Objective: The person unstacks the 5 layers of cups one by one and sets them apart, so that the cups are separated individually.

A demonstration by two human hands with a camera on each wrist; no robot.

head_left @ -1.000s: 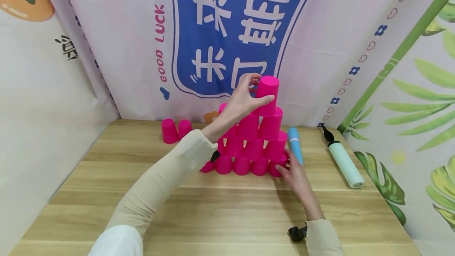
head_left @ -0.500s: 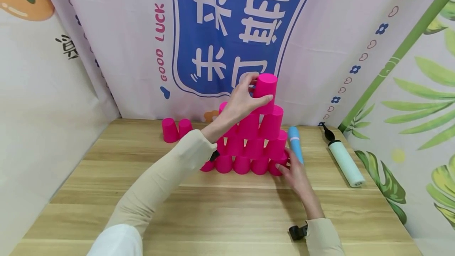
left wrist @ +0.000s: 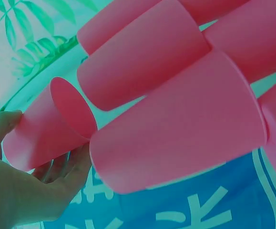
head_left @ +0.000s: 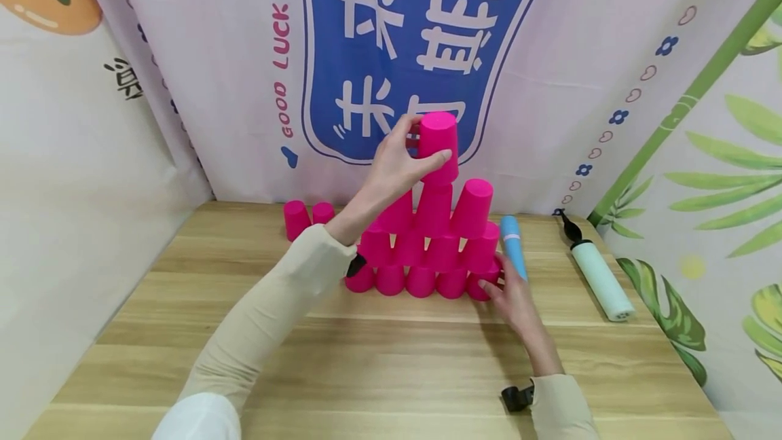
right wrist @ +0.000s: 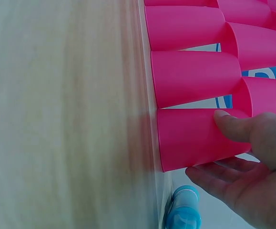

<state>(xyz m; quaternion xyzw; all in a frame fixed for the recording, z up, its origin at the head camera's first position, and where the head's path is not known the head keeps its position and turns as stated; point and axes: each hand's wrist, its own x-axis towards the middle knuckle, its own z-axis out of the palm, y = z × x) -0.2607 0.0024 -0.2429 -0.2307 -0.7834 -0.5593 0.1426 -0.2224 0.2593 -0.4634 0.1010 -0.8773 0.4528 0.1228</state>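
Pink cups stand upside down in a stepped stack, with a bottom row (head_left: 420, 282), a second row (head_left: 442, 253) and a third row (head_left: 472, 208). My left hand (head_left: 394, 158) holds another upside-down pink cup (head_left: 438, 144) between thumb and fingers, close over the third row's middle cup (head_left: 434, 210). In the left wrist view the held cup's (left wrist: 42, 129) open rim faces the stack and comes right up to a stacked cup (left wrist: 176, 124). My right hand (head_left: 512, 297) grips the bottom row's right end cup (right wrist: 199, 138), thumb on its side and fingers along the opposite side.
Two more pink cups (head_left: 296, 220) stand at the back left, partly behind my left arm. A blue cylinder (head_left: 513, 246) lies right of the stack, and a pale green hand pump (head_left: 601, 280) lies farther right. A printed cloth (head_left: 244, 121) hangs behind the wooden table (head_left: 391, 358).
My left hand has moved left and slightly up with its cup, from over the right part of the third row to over its middle. My right hand stays at the end cup.
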